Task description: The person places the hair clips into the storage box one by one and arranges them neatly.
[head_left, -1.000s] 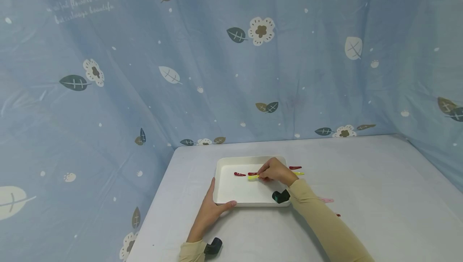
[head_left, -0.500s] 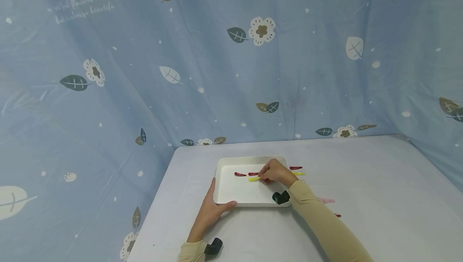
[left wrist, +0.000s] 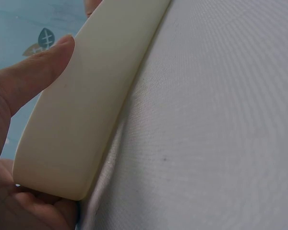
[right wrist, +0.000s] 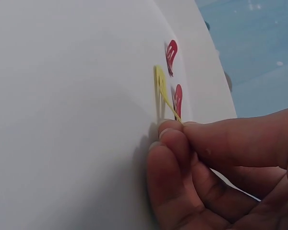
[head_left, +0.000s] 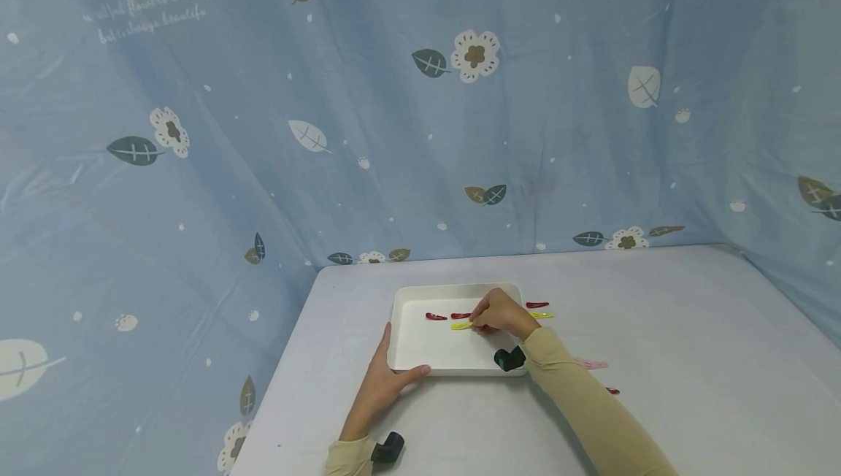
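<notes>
Right hand (right wrist: 221, 172) pinching a yellow hair clip (right wrist: 160, 79) inside a white tray (head_left: 434, 350)
Thumb and fingertips press one end, the clip's other end pointing beyond them; two red clips (right wrist: 171, 52) lie in the tray just past the fingertips; the left hand (head_left: 379, 379) spreads thumb and forefinger against the tray, its near corner between them

- The head view is evenly, softly lit, with a pale sheen on the curtain (head_left: 388, 125) at left.
- A faint shadow lies below the tray (head_left: 434, 352).
- The left wrist view is dimmer, its background blurred.
- In the grey right wrist view, the right hand (right wrist: 216, 167) casts a soft-edged shadow.
</notes>
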Available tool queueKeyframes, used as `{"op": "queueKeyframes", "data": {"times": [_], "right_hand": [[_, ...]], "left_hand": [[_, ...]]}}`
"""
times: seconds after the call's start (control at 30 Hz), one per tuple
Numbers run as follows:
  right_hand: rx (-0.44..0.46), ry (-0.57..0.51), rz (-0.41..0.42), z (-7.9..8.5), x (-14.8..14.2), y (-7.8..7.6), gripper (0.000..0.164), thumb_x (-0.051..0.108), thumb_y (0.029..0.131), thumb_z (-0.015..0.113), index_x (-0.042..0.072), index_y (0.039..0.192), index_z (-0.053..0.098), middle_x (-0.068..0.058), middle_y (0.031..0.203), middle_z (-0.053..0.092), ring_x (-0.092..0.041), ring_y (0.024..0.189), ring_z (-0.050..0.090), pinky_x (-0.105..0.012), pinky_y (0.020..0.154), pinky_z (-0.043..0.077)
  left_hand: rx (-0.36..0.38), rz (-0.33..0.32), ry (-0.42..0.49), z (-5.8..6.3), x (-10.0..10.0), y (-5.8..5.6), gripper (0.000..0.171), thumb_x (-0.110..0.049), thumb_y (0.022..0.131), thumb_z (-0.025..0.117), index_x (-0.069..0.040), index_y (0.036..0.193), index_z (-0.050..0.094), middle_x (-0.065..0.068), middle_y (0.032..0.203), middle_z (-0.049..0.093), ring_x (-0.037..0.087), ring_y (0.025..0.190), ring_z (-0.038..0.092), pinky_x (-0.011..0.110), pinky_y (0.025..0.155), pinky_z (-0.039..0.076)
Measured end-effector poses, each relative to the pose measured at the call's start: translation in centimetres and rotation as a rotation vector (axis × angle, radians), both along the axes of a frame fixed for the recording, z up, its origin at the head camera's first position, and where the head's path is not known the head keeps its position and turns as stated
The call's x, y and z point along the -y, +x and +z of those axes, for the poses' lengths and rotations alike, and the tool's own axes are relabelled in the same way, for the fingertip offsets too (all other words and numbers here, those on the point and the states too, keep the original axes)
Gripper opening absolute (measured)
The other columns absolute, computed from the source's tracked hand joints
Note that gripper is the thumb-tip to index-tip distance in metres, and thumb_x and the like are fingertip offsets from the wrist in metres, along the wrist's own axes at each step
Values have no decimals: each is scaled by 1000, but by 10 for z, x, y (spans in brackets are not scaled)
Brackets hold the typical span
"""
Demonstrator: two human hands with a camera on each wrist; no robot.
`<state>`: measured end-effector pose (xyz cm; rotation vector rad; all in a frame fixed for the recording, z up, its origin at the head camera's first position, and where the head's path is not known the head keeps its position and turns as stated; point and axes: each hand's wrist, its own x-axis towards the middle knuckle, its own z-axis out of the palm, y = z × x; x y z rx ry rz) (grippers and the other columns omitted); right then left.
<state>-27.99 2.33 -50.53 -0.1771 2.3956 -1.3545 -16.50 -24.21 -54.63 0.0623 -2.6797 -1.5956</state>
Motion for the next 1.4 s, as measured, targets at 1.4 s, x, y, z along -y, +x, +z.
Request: {"op": "queueKeyframes", "data": {"times": [1.4], "right_hand": [[-35,67,-12,10,-4,-1,6,5,90,77,1,93,80,-7,82,74,-14,69,65,-24,65,59]], "left_hand": [[-28,-30,54,0,2,1,126,-37,75,93,-13,168,11,13,174,21,40,159,24,68,125,24]]}}
